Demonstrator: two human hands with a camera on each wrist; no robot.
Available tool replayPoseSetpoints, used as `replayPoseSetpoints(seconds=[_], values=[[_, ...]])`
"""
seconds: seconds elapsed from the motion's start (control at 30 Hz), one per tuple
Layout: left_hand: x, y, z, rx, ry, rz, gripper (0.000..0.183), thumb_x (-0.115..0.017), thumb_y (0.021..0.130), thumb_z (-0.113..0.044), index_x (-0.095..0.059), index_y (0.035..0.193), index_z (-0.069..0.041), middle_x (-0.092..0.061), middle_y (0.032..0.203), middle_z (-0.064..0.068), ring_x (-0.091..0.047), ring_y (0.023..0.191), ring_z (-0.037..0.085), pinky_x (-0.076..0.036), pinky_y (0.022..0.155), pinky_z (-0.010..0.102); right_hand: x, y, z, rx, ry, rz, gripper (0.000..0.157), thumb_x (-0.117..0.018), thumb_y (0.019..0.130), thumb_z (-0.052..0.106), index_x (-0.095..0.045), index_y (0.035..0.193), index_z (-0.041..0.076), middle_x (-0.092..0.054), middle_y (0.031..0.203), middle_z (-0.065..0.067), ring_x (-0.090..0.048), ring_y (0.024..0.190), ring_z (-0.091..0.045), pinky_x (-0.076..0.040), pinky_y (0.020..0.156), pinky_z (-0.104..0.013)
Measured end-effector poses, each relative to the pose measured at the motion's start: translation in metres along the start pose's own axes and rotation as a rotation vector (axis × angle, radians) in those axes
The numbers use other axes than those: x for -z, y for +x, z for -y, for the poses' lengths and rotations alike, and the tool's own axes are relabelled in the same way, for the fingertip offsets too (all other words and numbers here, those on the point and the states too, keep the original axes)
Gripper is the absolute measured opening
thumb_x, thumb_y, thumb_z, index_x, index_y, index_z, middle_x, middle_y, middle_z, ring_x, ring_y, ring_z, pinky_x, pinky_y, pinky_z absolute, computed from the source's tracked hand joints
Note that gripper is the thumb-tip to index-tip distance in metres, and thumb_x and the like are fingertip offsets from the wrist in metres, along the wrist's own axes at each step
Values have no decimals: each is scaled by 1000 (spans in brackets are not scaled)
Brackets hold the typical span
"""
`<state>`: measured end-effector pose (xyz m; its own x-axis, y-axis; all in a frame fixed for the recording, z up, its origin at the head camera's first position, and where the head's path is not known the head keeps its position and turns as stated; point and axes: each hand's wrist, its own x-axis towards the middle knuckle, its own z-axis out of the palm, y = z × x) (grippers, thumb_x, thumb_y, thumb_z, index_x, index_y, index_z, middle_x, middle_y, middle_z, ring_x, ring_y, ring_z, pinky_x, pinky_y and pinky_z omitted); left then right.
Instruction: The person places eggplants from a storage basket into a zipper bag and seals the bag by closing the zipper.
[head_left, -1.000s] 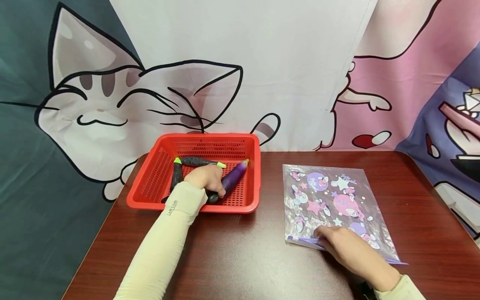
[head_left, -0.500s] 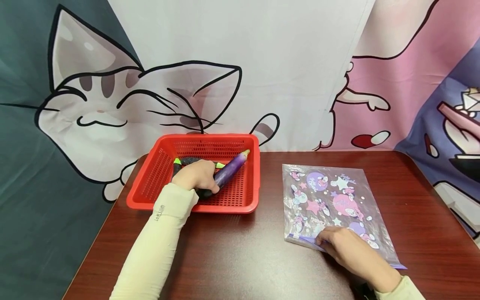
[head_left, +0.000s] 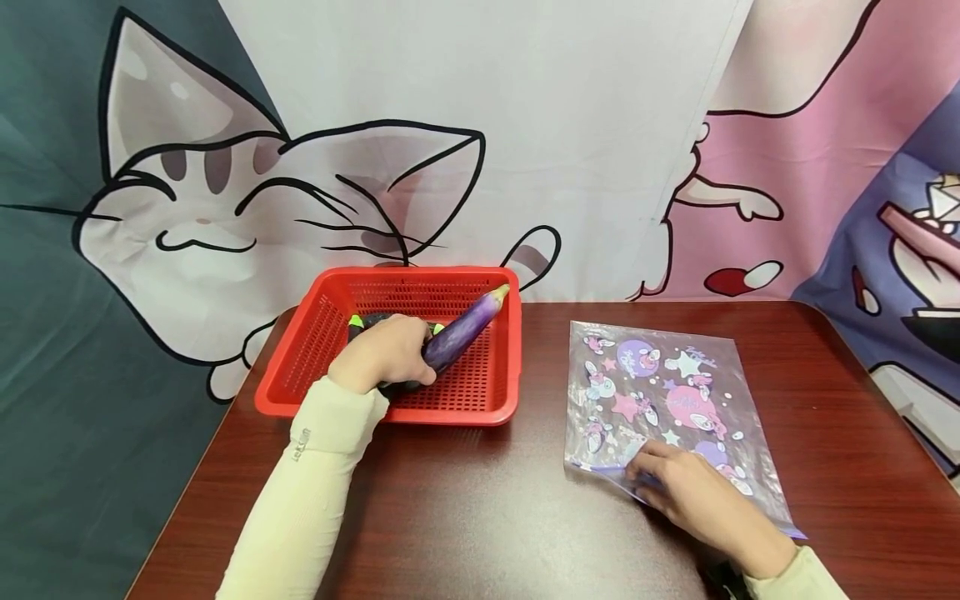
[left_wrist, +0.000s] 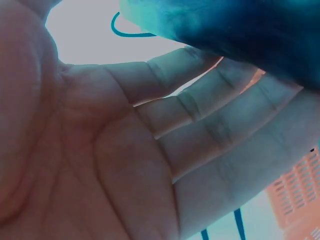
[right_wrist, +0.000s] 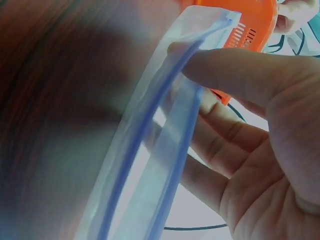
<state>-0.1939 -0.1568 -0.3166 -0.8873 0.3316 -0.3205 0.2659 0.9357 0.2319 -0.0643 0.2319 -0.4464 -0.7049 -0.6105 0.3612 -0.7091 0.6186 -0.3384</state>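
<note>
The left hand (head_left: 386, 354) grips the purple eggplant (head_left: 465, 329), now lifted higher in the red basket (head_left: 495, 408); the right hand (head_left: 693, 496) pinches the zip bag (head_left: 675, 392), its mouth raised.

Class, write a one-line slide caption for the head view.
Left hand lifts a purple eggplant from the red basket; right hand pinches the zip bag.

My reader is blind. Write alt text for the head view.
A left hand grips a purple eggplant over a red basket; the right hand pinches the edge of a printed zip bag on a brown table.
</note>
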Motion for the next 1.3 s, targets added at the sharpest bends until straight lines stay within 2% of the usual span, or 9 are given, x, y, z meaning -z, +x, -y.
replayPoseSetpoints(seconds=[0.13, 0.23, 0.43, 0.57, 0.7, 1.03, 1.3], values=[[1, -10, -3, -13, -23, -38, 30, -80, 76, -23, -69, 98, -7, -65, 83, 5, -59, 76, 22, -49, 70, 36, -1, 1, -2, 18, 19, -11, 31, -85, 71, 0, -68, 85, 21, -61, 86, 14, -59, 73, 1, -49, 60, -19], [1, -17, -5, -23, -33, -64, 31, -79, 74, -22, -69, 100, -8, -65, 85, 3, -58, 77, 21, -48, 71, 37, -1, 2, -3, 19, 21, -8, 27, -82, 76, 0, -69, 84, 22, -62, 87, 14, -60, 74, 1, -48, 62, -17], [-5, -30, -10, -28, -24, -113, 40, -79, 73, -22, -66, 108, -7, -64, 93, 4, -58, 85, 22, -49, 77, 40, 1, 5, -1, 8, 8, -24, 31, -78, 72, -7, -71, 82, 21, -58, 85, 16, -58, 71, 3, -45, 58, -13], [-9, -39, -14, -21, -46, -128, 44, -78, 75, -22, -64, 114, -6, -65, 94, 4, -59, 82, 21, -50, 77, 40, 1, 6, 0, -7, -2, -38, 31, -77, 74, -8, -72, 82, 22, -56, 83, 16, -55, 70, 5, -43, 57, -12], [-11, -46, -18, -35, -70, -160, 47, -78, 75, -22, -64, 117, -7, -66, 91, 3, -60, 77, 19, -50, 73, 39, 0, 7, -1, 1, -6, -43, 33, -78, 71, -9, -72, 85, 20, -56, 86, 14, -55, 70, 3, -44, 57, -14], [-14, -60, -28, -94, -59, -214, 51, -79, 75, -23, -63, 121, -9, -66, 94, 1, -59, 79, 16, -50, 73, 39, -7, 12, -3, 34, -22, -91, 40, -87, 62, -4, -70, 91, 18, -57, 91, 8, -59, 68, -5, -49, 56, -21], [-18, -74, -38, -146, -19, -268, 50, -79, 73, -26, -65, 119, -12, -66, 101, 1, -59, 87, 17, -51, 78, 40, -9, 14, -2, 16, -33, -68, 45, -90, 60, 1, -68, 95, 17, -57, 94, 6, -58, 70, -8, -50, 57, -29]])
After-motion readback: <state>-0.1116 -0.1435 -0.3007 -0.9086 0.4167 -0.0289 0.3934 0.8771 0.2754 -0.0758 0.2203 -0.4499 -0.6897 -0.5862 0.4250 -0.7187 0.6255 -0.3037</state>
